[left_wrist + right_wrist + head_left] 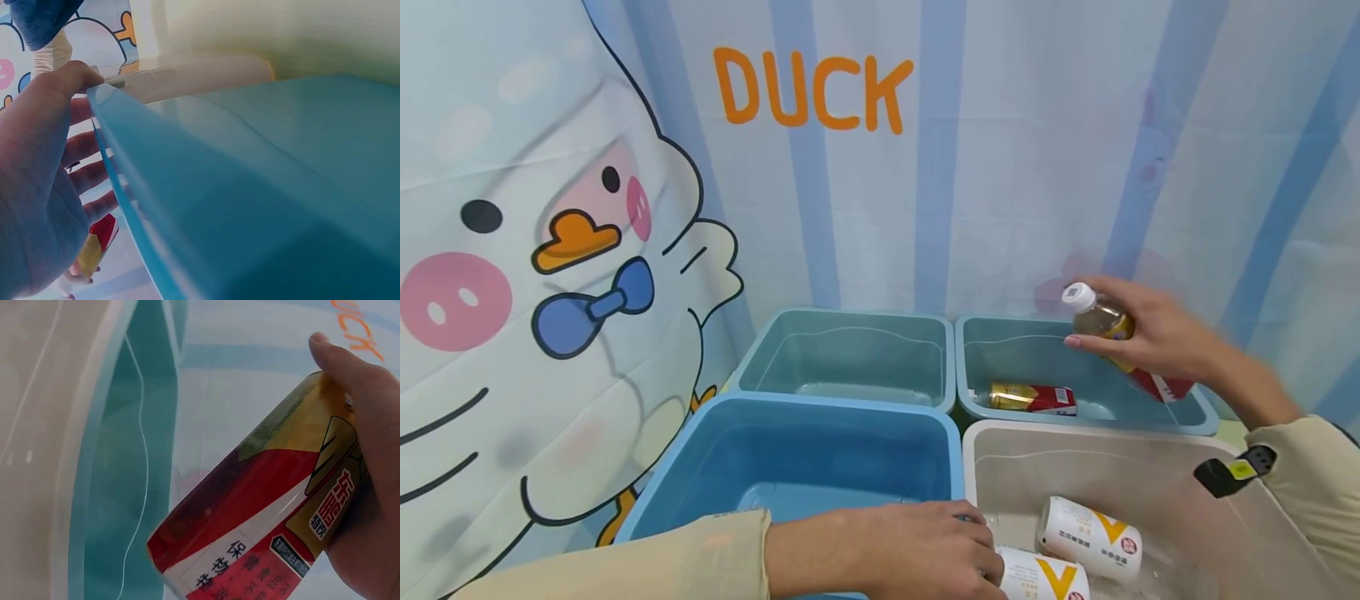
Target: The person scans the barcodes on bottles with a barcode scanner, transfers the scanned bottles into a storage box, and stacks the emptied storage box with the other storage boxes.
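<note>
My right hand (1168, 333) grips a plastic drink bottle (1101, 319) with a white cap and a red-and-gold label, tilted above the back right teal bin (1011, 325). In the right wrist view, the label of this bottle (250, 500) faces the camera and the palm covers part of it. Another red-and-gold bottle (1033, 398) lies in that bin. At the front, my left hand (902, 550) holds the rim of the blue bin (850, 406), with fingers (87, 147) along one side of its wall. White cans (1090, 537) with a yellow V lie in the beige bin beside that hand.
The back left teal bin (850, 317) adjoins the back right one, behind the blue bin. The beige bin (1105, 437) stands at the front right. A striped curtain (865, 217) with a duck picture hangs close behind and to the left.
</note>
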A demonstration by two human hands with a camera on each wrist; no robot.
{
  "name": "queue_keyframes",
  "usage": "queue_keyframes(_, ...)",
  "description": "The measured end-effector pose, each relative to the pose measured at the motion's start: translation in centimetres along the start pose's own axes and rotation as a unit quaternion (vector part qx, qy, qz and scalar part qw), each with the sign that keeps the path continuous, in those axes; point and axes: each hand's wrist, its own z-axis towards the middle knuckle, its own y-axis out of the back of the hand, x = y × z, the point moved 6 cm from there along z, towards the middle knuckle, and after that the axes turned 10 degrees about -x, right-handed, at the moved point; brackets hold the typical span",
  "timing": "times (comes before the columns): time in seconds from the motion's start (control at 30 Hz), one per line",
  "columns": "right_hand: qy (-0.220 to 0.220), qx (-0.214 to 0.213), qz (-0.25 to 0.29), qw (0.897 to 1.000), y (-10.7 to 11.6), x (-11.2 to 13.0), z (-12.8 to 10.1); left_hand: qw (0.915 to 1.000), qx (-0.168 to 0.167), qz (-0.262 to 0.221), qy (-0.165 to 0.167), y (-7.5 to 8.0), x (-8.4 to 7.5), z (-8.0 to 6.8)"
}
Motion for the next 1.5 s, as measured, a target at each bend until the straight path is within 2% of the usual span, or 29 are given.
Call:
queue_keyframes(0.2, 0.051, 0.056, -0.006, 0.997, -2.5, 1.7, 0.9, 1.0, 0.003, -0.004, 0.003, 0.0, 0.1, 0.0)
queue_keyframes(0.37, 0.046, 0.093, 0.017, 0.994, -4.2, 2.6, 1.5, 1.0, 0.005, -0.005, 0.004, 0.0, 0.2, 0.0)
queue_keyframes(0.53, 0.042, 0.111, 0.016, 0.993, -5.5, 3.0, 1.8, 1.0, 0.004, -0.006, 0.001, 0.0, 0.2, 0.0)
queue_keyframes(0.87, 0.083, 0.137, -0.025, 0.987, -7.4, 3.4, 1.9, 0.9999, 0.003, -0.013, 0.002, 0.0, 0.1, -0.1)
queue_keyframes(1.1, 0.087, 0.164, -0.039, 0.982, -8.7, 3.4, 1.8, 0.9999, 0.01, 0.003, -0.004, -0.1, 0.0, -0.1)
queue_keyframes(1.5, 0.082, 0.202, -0.052, 0.974, -10.1, 3.2, 1.9, 1.0, 0.004, -0.003, -0.001, 0.0, 0.0, -0.2)
